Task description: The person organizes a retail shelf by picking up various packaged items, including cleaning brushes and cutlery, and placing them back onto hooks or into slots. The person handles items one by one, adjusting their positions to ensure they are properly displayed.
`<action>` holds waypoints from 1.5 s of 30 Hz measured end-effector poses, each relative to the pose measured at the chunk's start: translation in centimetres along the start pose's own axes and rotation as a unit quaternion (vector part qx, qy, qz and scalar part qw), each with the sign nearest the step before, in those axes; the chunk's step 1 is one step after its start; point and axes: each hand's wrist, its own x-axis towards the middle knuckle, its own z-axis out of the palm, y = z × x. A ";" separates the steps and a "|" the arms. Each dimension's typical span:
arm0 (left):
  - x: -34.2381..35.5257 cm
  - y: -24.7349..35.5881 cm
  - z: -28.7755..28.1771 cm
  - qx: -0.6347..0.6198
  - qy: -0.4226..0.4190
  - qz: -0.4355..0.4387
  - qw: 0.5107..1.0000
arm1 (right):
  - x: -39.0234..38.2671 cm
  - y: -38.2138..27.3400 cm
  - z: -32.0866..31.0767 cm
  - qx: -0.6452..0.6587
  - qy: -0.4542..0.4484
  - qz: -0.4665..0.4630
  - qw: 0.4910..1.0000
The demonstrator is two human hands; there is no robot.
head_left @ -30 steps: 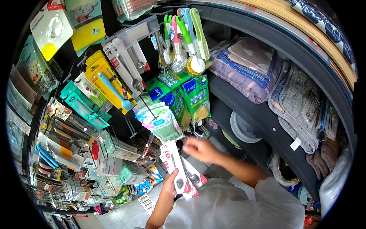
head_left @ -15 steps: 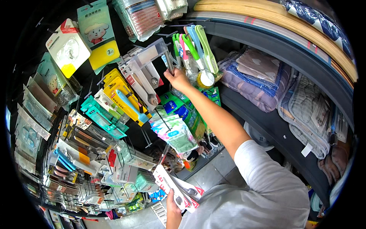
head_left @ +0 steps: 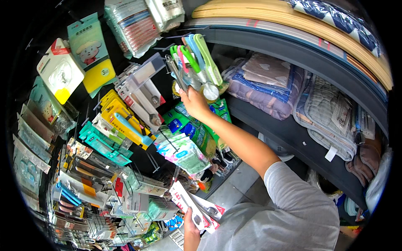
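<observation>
Packed goods are covering a black display wall (head_left: 141, 161), while a dark shelf (head_left: 289, 131) is curving away on the right, carrying a purple folded quilt (head_left: 268, 98) near its left end and grey padded mats (head_left: 324, 111) further along its front edge.

Near the wall's right edge, the right hand (head_left: 192, 101) is gripping a metal-handled utensil (head_left: 178, 76); this seems to be a step of handling one piece among the hanging goods. Any next move from this grip is calling for care at the top end, since brushes (head_left: 208, 62) with coloured handles are crowding it on the right and a pale label holder (head_left: 149, 67) is standing close by on the left. Whether the top is free of the wall is not showing.

Right fingers are wrapping the utensil's lower end in a narrow hold, so its shaft is slanting up and left from them. Green packs (head_left: 200, 136) are hanging just below that hand.

Low by the person's body, the left hand (head_left: 191, 226) is holding white-and-red spoon cards (head_left: 181, 196), fanned and overlapping. Its thumb is lying along the lower left edge of the front card; the other fingers are mostly staying hidden behind, so their spread is impossible to tell.
</observation>
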 end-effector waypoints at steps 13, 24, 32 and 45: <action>1.5 -0.3 -1.3 -0.019 -0.026 -0.042 0.999 | -18.3 6.0 -7.4 0.190 -0.315 0.162 0.916; -2.1 -1.1 -6.1 -0.105 0.043 0.012 0.993 | -33.0 7.9 6.7 -0.058 -0.367 0.080 0.925; -5.3 -0.2 -7.5 -0.135 0.081 0.026 0.987 | -31.9 7.9 12.1 -0.082 -0.319 0.069 0.942; -4.2 0.9 -10.2 -0.146 0.084 0.025 0.985 | -31.4 8.1 15.9 -0.090 -0.309 0.130 0.938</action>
